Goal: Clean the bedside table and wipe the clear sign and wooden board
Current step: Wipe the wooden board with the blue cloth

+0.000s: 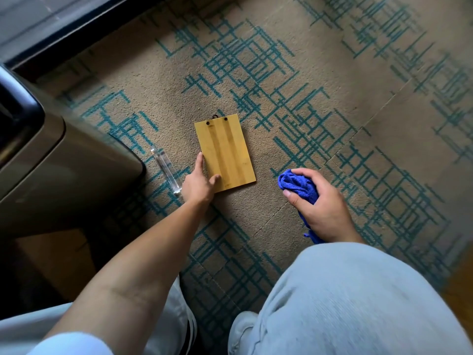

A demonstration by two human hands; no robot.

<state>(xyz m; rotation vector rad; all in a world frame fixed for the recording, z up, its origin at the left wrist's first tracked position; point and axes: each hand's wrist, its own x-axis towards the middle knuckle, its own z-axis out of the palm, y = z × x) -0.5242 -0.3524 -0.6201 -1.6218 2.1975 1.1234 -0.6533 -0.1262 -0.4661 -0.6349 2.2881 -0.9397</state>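
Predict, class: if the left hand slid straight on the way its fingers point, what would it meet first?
Nothing new: the left hand already touches the flat yellow wooden board; its forefinger points along the board's left edge toward bare patterned carpet.

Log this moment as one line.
left hand: touching wooden board | right hand: gripping blue cloth | clear sign: on carpet

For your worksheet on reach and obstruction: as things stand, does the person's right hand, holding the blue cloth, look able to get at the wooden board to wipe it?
Probably yes. The right hand grips the blue cloth just beside the wooden board, with only bare carpet between them. The left hand covers only the board's near left corner.
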